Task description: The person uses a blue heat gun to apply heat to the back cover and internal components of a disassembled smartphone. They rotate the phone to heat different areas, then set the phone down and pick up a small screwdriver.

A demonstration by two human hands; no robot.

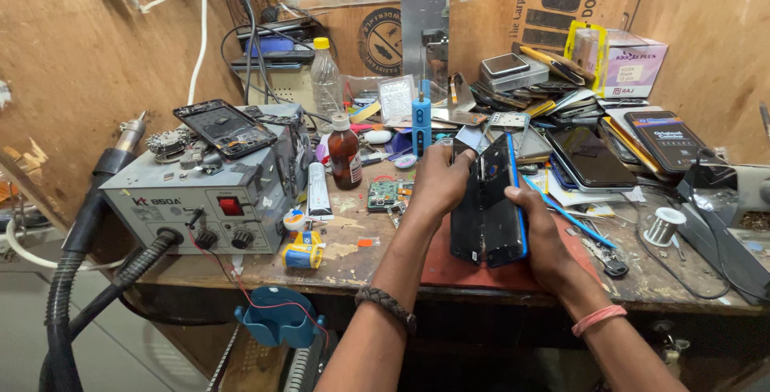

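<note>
On the bench (481,284), whose bare wood shows only at the front edge, things are ranked by reach. The grey hot-air station (210,191) sits at the left with its knobs facing the person, its black hose (76,255) running off the bottom edge, so the far end is cut off. A stripped phone frame (224,127) lies on its flat top, used as a shelf. A heap of phones (553,91) and boxes is pushed to the back right, clear of the work spot. The red mat (445,268) lies at the centre, just under the hands.

Over that mat the phone (489,203) is held tilted on its lower end, blue rim toward the right. The left hand (437,179) closes on its upper left edge; the right hand (537,235) cups the lower right side. Both hold it firmly, likely to steady it. What the left fingertips do behind the top edge is hidden.

Close by stand the brown bottle (345,155), a circuit board (387,194) and a solder reel (663,225). The small clutter behind is too tangled to name.
</note>
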